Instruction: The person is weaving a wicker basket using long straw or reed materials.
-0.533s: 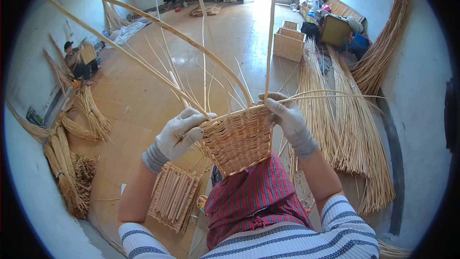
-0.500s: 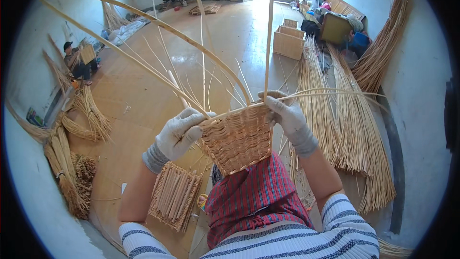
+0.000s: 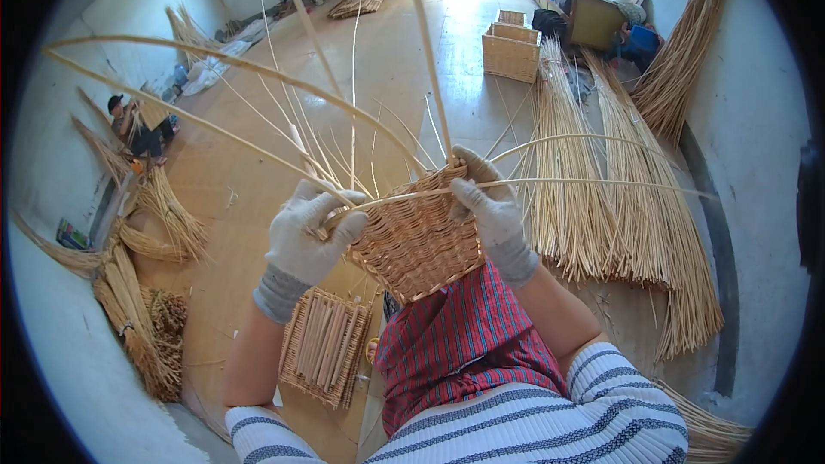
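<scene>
In front of my lap is a small woven wicker basket, tilted, with long loose rods standing out of its rim. My left hand, in a pale knitted glove, is closed on its left rim corner, where rods cross by the fingers. One long rod arches up from the rim and bends sharply back at the far left. My gloved right hand grips the right corner, thumb toward the front and fingertips over the rim. A thin rod runs along the rim, past this hand, and out to the right.
Bundles of long wicker rods lie on the right. Left of my lap sits a woven panel with short sticks. Finished wicker boxes stand farther off. Another person sits by the left wall near more bundles.
The basket and both hands have shifted slightly left in view, and the basket is tilted more. The rods at the right, close together before, now spread apart. My right hand sits lower against the corner.
</scene>
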Demonstrator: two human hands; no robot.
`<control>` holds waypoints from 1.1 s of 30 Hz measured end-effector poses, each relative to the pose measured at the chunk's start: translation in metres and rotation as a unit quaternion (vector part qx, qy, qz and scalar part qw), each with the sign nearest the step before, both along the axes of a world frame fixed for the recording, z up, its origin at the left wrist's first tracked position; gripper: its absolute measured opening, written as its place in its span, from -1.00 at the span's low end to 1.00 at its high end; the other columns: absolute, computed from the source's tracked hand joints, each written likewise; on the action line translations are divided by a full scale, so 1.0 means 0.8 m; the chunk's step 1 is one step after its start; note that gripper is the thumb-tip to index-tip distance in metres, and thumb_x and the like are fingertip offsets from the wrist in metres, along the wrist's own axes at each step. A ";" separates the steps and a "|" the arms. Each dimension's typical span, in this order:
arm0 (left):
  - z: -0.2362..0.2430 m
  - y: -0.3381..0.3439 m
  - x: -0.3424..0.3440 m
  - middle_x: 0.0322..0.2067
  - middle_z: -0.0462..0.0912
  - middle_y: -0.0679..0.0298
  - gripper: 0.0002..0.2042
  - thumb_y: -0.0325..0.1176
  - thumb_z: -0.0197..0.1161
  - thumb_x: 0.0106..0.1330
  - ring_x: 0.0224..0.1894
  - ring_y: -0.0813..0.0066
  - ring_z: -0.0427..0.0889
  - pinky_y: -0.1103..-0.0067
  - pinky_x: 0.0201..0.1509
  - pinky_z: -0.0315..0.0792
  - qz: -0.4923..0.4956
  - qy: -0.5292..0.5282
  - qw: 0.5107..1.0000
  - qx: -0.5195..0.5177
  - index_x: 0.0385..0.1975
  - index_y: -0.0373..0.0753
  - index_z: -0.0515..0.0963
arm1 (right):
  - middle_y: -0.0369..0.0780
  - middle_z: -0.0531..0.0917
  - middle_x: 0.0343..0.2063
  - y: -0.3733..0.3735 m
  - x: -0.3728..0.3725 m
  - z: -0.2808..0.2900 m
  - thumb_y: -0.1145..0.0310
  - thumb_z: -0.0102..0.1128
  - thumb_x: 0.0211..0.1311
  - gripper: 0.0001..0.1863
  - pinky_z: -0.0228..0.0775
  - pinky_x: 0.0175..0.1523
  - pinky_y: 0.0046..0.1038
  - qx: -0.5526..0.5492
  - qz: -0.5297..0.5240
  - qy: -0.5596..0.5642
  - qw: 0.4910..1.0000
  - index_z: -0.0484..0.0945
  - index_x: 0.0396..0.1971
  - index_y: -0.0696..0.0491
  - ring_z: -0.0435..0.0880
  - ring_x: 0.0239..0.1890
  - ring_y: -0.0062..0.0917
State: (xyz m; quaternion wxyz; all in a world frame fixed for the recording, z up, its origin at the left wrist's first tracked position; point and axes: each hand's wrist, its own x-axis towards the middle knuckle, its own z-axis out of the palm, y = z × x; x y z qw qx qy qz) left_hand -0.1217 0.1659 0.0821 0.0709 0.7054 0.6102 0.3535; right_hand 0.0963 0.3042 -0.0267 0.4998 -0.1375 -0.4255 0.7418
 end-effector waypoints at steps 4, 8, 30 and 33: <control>0.006 0.030 -0.006 -0.32 0.61 0.30 -0.65 -0.15 0.54 0.12 -0.13 0.55 0.53 0.55 -0.02 0.46 -0.015 0.125 0.990 0.063 -0.20 -0.23 0.67 | -0.30 0.59 -0.17 -0.006 -0.006 0.003 0.52 0.24 0.30 -0.42 0.46 -0.38 -0.69 -0.011 -0.001 0.015 1.000 0.33 0.31 0.14 0.57 -0.44 -0.74; -0.001 0.041 -0.009 -0.38 0.62 0.38 -0.67 -0.18 0.54 0.11 -0.29 0.66 0.55 0.62 -0.22 0.49 0.045 -0.115 0.973 -0.194 -0.20 -0.20 0.67 | -0.30 0.59 -0.14 -0.018 -0.015 0.010 0.53 0.23 0.30 -0.40 0.45 -0.34 -0.69 -0.002 -0.002 0.028 1.000 0.30 0.33 0.12 0.57 -0.38 -0.74; 0.006 0.035 0.019 -0.52 0.69 0.34 -0.71 -0.20 0.46 0.20 -0.50 0.72 0.59 0.64 -0.42 0.50 0.097 -0.152 0.970 -0.164 -0.11 -0.13 0.70 | -0.05 0.61 -0.15 0.010 -0.017 0.135 0.38 0.05 0.38 -0.81 0.44 0.07 -0.22 0.417 -0.112 -0.279 0.857 0.53 -0.11 0.12 0.61 -0.07 -0.12; 0.000 0.039 0.010 -0.52 0.67 0.36 -0.69 -0.23 0.43 0.23 -0.48 0.73 0.57 0.65 -0.39 0.49 0.045 -0.206 0.965 -0.154 -0.05 -0.11 0.67 | -0.11 0.62 -0.29 0.044 -0.060 0.165 0.46 0.06 0.35 -0.85 0.49 0.00 -0.35 0.570 -0.001 -0.284 0.771 0.53 -0.15 0.15 0.66 -0.20 -0.28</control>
